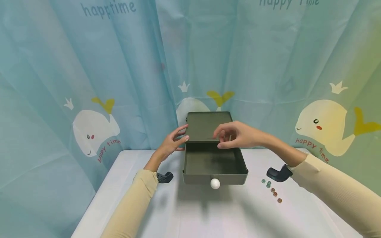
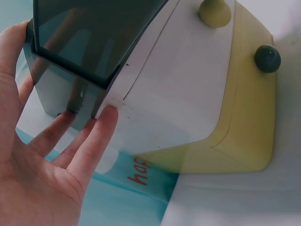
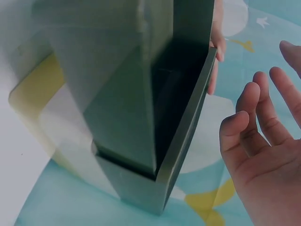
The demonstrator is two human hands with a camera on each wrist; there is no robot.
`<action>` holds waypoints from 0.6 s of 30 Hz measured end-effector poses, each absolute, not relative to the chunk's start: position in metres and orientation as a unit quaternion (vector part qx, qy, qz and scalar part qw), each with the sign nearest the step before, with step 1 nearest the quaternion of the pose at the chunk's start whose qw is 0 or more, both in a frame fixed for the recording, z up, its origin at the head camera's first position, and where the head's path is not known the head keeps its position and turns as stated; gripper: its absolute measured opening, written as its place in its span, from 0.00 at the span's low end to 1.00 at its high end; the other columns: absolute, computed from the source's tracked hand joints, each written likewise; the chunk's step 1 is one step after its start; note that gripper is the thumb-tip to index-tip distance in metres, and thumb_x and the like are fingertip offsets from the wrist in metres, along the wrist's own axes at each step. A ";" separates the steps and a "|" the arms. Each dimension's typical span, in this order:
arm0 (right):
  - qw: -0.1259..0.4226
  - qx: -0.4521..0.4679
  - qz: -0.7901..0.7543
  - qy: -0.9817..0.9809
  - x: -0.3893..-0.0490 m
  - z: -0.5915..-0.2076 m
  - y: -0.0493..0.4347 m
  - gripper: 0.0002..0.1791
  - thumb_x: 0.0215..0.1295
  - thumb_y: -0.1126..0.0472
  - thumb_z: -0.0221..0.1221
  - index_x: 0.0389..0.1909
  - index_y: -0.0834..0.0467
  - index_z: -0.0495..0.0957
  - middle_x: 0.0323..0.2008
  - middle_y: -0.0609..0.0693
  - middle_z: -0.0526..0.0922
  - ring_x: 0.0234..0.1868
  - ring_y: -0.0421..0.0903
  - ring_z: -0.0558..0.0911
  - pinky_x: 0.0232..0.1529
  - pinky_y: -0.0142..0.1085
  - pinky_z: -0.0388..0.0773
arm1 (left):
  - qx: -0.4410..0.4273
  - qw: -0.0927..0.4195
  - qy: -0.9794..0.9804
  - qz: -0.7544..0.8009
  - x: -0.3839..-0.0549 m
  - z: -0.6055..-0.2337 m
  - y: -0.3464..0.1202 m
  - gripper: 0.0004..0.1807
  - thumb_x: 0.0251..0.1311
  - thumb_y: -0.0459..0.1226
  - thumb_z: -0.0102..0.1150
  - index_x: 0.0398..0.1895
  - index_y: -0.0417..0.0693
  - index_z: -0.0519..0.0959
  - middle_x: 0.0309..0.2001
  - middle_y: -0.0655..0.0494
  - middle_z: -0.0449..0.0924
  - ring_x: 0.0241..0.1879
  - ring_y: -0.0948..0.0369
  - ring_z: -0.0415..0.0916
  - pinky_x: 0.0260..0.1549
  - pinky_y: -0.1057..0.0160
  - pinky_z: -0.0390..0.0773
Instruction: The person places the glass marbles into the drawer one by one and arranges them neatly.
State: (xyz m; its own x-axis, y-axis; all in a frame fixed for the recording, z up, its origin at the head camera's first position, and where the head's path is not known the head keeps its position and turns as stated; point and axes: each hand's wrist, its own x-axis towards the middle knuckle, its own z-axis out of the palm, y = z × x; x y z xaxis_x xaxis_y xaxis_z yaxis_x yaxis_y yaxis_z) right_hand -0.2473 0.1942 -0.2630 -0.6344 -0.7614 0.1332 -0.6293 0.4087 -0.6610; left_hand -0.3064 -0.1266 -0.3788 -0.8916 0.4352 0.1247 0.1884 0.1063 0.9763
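A small drawer cabinet with a dark green top (image 1: 205, 124) stands against the curtain. Its upper dark green drawer (image 1: 194, 179) is pulled out towards me, with a white knob (image 1: 215, 183) on the front. My left hand (image 1: 170, 145) rests its spread fingertips against the cabinet's left side near the top edge. Over the back of the drawer hovers my right hand (image 1: 236, 135), its fingers loosely bent and thumb apart from them. Nothing shows between them in the right wrist view. Lower white tier (image 2: 183, 80) and yellow tier (image 2: 251, 94) appear in the left wrist view.
Several small green discs (image 1: 269, 183) and brown discs (image 1: 275, 194) lie on the white table (image 1: 208, 218), right of the drawer. A yellow knob (image 2: 215, 12) and a dark green knob (image 2: 267, 59) stick out from the lower tiers. A whale-print curtain (image 1: 143, 82) hangs behind.
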 end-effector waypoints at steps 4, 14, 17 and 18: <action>0.088 -0.419 -0.349 0.833 -0.243 -0.267 0.205 0.12 0.67 0.58 0.69 0.50 0.50 0.82 0.32 0.46 0.82 0.29 0.46 0.81 0.32 0.36 0.80 | 0.211 0.098 0.737 0.635 -0.307 -0.379 -0.127 0.32 0.74 0.44 0.59 0.79 0.68 0.64 0.78 0.45 0.57 0.70 0.46 0.68 0.58 0.41 0.78; 0.048 -0.410 -0.377 0.829 -0.224 -0.271 0.237 0.13 0.67 0.63 0.69 0.50 0.49 0.82 0.31 0.46 0.82 0.32 0.45 0.81 0.30 0.37 0.81 | 0.211 0.097 0.739 0.633 -0.307 -0.379 -0.127 0.32 0.74 0.44 0.59 0.78 0.69 0.64 0.78 0.46 0.57 0.72 0.47 0.66 0.58 0.41 0.78; 0.030 -0.402 -0.381 0.832 -0.217 -0.271 0.248 0.14 0.67 0.63 0.69 0.50 0.48 0.82 0.31 0.46 0.81 0.30 0.45 0.81 0.30 0.36 0.81 | 0.212 0.095 0.738 0.634 -0.308 -0.378 -0.127 0.32 0.74 0.44 0.59 0.78 0.68 0.64 0.78 0.45 0.57 0.72 0.47 0.66 0.58 0.40 0.78; 0.023 -0.400 -0.380 0.834 -0.215 -0.272 0.251 0.14 0.67 0.64 0.69 0.50 0.48 0.82 0.31 0.46 0.81 0.30 0.45 0.81 0.30 0.36 0.82 | 0.213 0.095 0.737 0.634 -0.308 -0.378 -0.126 0.32 0.74 0.44 0.59 0.78 0.68 0.64 0.78 0.45 0.57 0.72 0.47 0.66 0.58 0.40 0.78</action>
State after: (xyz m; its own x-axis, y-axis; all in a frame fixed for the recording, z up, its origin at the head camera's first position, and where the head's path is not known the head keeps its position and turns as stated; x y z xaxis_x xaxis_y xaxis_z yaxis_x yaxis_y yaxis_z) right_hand -0.2149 0.2512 -0.2716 -0.6784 -0.6851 0.2654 -0.6496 0.3907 -0.6522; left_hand -0.3077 -0.1264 -0.3777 -0.8915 0.4338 0.1302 0.1936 0.1051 0.9754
